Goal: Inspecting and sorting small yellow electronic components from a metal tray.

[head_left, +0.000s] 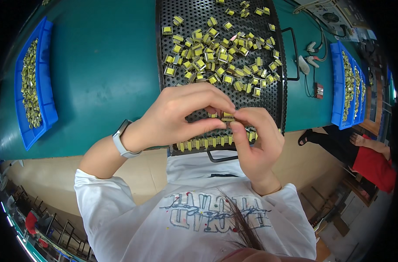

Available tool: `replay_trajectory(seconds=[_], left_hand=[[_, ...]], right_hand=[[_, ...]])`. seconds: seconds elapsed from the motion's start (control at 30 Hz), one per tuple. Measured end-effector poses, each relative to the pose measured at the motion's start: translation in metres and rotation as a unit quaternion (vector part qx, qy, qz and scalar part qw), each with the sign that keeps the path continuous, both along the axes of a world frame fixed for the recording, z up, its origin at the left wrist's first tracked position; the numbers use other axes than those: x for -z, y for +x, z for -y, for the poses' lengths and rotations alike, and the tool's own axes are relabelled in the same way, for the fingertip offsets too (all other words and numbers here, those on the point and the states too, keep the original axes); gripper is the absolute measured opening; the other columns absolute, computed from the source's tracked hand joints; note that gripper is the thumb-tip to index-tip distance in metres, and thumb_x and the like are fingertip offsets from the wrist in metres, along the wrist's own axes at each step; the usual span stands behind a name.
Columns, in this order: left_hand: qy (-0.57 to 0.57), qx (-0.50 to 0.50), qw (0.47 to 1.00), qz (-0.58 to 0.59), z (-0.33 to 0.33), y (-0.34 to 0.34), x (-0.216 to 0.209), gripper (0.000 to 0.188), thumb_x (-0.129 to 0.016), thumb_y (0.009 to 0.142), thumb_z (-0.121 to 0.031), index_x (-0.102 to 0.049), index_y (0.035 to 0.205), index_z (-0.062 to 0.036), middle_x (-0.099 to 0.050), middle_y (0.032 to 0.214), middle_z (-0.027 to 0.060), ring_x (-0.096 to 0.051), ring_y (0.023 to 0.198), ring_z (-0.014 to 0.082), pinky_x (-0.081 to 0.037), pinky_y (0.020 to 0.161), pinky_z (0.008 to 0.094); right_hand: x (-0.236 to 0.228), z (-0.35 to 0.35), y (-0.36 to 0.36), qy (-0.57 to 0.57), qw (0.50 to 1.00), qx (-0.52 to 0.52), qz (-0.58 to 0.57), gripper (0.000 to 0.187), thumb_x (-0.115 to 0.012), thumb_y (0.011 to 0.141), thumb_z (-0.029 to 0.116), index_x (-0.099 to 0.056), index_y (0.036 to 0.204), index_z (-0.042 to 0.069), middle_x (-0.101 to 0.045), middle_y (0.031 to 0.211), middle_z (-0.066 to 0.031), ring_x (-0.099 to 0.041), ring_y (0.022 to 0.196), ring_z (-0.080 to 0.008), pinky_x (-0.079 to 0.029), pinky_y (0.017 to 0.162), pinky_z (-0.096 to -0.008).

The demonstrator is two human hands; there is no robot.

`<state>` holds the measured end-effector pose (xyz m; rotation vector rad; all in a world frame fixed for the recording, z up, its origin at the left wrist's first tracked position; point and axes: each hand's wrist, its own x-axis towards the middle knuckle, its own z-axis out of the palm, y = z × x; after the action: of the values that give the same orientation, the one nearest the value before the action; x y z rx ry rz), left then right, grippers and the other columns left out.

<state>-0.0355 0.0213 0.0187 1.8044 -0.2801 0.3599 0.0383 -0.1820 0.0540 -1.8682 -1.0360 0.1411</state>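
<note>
Over the near part of a black perforated metal tray, my two hands meet at the fingertips. My left hand, with a light wristband, and my right hand both pinch one small transformer with a yellow-taped winding and metal core. Fingers cover much of it, so its pins cannot be made out. Beyond my hands, several similar yellow transformers lie loose in a heap. Along the tray's near edge stands a row of yellow transformers, partly hidden by my right hand.
Blue bins full of yellow parts stand at the left and right of the green table. The tray has wire handles at its right and near sides. Cables with clips lie to the right. Another person sits at far right.
</note>
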Motion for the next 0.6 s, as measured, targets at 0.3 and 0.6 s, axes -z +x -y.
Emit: replay_trajectory(seconds=[0.3, 0.6], left_hand=[[-0.066, 0.002, 0.997, -0.035, 0.0003, -0.0007, -0.0022, 0.022, -0.081, 0.083, -0.003, -0.076, 0.105, -0.0014, -0.076, 0.11, 0.0134, -0.075, 0.094, 0.0225, -0.062, 0.076, 0.0321], [-0.052, 0.003, 0.998, -0.041, 0.0014, -0.0005, -0.0007, 0.023, -0.08, 0.081, -0.002, -0.075, 0.103, -0.001, -0.076, 0.11, 0.0131, -0.075, 0.094, 0.0221, -0.063, 0.079, 0.0319]], right_hand=[[0.0035, -0.0018, -0.0009, 0.014, 0.999, -0.003, -0.047, 0.033, -0.076, 0.081, -0.011, -0.066, 0.112, -0.003, -0.068, 0.102, -0.015, -0.07, 0.082, -0.0212, -0.057, 0.072, -0.0296], [0.0034, -0.005, -0.005, -0.001, 1.0, 0.014, 0.002, 0.035, -0.076, 0.077, -0.012, -0.065, 0.11, -0.003, -0.068, 0.102, -0.0153, -0.069, 0.081, -0.0198, -0.056, 0.072, -0.0285]])
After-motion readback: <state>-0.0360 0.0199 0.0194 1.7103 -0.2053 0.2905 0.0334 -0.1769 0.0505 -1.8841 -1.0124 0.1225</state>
